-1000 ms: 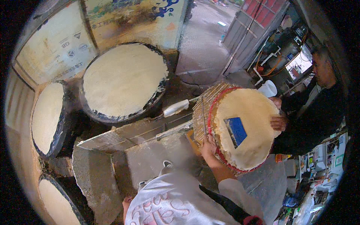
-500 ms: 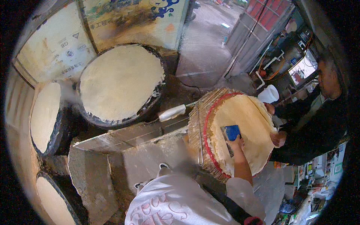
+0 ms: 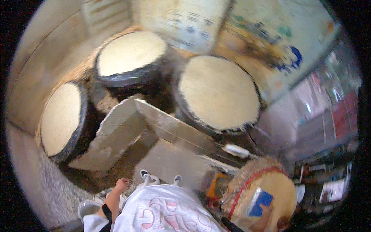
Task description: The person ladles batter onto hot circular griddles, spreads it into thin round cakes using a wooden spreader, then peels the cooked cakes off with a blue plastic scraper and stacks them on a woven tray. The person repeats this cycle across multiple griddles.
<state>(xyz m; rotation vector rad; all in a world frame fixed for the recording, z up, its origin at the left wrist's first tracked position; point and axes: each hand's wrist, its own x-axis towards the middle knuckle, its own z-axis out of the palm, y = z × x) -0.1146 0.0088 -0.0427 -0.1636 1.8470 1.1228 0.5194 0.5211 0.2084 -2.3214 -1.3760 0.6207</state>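
Note:
My right hand [image 3: 266,213] grips a flat scraper [image 3: 261,202] with a blue handle piece and a pale metal blade. It lies over a stack of thin, round, yellowish pancakes [image 3: 279,185] at the lower right. Beneath the stack is a round mat of straw-like stalks [image 3: 247,178] with a red ring around the pancakes. My left hand [image 3: 123,185] hangs at the lower left, its fingers curled in with nothing visible in them. Beside my left forearm stands a pale bucket [image 3: 88,207], partly covered by my sleeve.
Three round dark-rimmed griddles stand ahead, each covered with pale batter: one at right [image 3: 220,92], one in the middle [image 3: 131,54], one at left [image 3: 62,120]. A low partition [image 3: 181,133] lies between me and them. A co-worker's hand [image 3: 283,223] touches the stack's near edge.
My view has swung left, so the griddles now sit farther right and the mat lower right. My left hand has come into view. The scraper stays in my right hand.

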